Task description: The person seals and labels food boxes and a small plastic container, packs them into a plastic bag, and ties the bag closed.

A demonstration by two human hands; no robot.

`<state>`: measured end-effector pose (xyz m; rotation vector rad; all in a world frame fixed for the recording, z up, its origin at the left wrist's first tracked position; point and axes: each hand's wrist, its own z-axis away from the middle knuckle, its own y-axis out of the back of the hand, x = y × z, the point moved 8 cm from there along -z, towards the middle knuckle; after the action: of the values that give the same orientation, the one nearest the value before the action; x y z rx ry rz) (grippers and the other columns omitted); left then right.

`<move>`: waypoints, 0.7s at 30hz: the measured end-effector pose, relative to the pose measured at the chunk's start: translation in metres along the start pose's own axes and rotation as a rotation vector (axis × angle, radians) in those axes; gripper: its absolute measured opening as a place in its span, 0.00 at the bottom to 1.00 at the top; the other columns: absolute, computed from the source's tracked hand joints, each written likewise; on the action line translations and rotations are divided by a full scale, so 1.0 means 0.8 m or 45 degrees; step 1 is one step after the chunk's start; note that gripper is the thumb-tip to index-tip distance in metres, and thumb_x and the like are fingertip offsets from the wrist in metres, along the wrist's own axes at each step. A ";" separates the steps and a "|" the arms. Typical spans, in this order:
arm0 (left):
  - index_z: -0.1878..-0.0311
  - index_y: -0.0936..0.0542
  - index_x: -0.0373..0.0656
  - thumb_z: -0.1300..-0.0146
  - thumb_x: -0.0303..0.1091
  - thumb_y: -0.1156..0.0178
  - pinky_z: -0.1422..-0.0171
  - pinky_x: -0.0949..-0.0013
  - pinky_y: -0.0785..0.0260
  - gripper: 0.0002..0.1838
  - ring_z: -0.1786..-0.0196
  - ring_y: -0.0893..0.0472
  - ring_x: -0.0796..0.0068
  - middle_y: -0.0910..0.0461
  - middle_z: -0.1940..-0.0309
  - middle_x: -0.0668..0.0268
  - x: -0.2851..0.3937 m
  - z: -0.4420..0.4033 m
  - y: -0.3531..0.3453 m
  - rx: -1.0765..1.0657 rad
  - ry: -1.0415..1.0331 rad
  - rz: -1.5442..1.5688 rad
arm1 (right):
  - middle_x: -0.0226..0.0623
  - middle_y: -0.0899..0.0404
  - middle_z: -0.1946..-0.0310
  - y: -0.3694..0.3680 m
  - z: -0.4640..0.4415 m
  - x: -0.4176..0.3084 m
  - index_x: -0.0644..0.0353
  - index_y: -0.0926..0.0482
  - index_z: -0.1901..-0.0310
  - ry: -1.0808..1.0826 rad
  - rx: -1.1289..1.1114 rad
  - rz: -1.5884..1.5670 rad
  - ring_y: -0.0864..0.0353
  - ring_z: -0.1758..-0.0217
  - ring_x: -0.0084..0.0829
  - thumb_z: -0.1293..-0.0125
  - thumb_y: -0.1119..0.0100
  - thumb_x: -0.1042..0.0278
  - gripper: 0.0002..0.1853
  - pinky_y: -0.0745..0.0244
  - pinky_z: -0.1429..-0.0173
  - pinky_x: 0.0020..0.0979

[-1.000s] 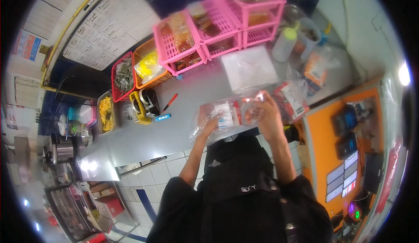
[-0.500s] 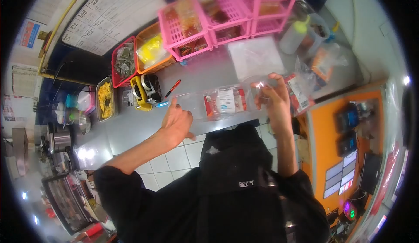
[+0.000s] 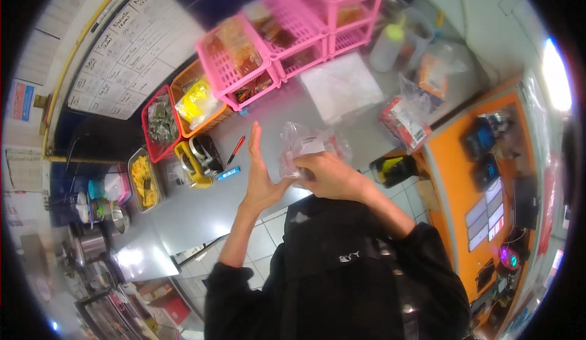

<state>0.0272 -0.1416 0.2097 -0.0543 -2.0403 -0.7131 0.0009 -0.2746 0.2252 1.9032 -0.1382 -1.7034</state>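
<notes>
A clear plastic bag with a red and white pack inside [image 3: 311, 141] stands at the counter's front edge. My right hand [image 3: 332, 175] is closed on the near side of this bag. Just left of it, my left hand [image 3: 261, 178] has its fingers raised and spread from the thumb, whose tip is close to the right hand. The left palm holds nothing visible. Part of the bag is hidden behind the right hand. Another bagged red pack [image 3: 404, 123] lies to the right, near a white sheet stack [image 3: 342, 88].
Pink racks [image 3: 268, 71] line the back. A yellow tape dispenser [image 3: 194, 166], red pen [image 3: 236, 150], blue marker [image 3: 229, 173] and food tray [image 3: 144, 181] are at left. A squeeze bottle [image 3: 386, 50] stands at back right. An orange surface [image 3: 452, 169] adjoins the right side.
The bagged pack is bunched and more upright instead of flat. My right hand has moved left and closed on it. My left hand, reaching left half a second ago, is back beside the bag.
</notes>
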 end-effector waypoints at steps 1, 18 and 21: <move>0.22 0.49 0.44 0.57 0.23 0.26 0.18 0.53 0.54 0.59 0.20 0.50 0.50 0.48 0.24 0.47 -0.028 0.007 0.002 0.095 0.310 0.279 | 0.52 0.18 0.67 0.002 0.000 -0.004 0.69 0.21 0.61 -0.050 -0.048 -0.078 0.18 0.61 0.53 0.44 0.34 0.72 0.12 0.24 0.55 0.43; 0.44 0.20 0.39 0.44 0.24 0.41 0.42 0.54 0.26 0.22 0.50 0.17 0.49 0.16 0.56 0.50 -0.125 0.026 -0.106 -0.203 0.511 0.244 | 0.43 0.37 0.33 0.043 0.027 0.108 0.54 0.42 0.26 -0.205 -0.161 0.730 0.36 0.29 0.45 0.62 0.18 0.56 0.59 0.40 0.31 0.48; 0.46 0.20 0.39 0.42 0.27 0.41 0.41 0.53 0.28 0.19 0.52 0.17 0.48 0.16 0.58 0.50 -0.152 0.044 -0.115 -0.212 0.558 0.130 | 0.45 0.29 0.39 -0.017 0.001 0.163 0.56 0.31 0.32 0.089 -0.112 0.552 0.29 0.35 0.47 0.57 0.21 0.60 0.47 0.35 0.33 0.48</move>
<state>0.0390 -0.1714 0.0565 -0.0892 -1.5486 -0.7546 0.0200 -0.3214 0.1040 1.7138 -0.4096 -1.3289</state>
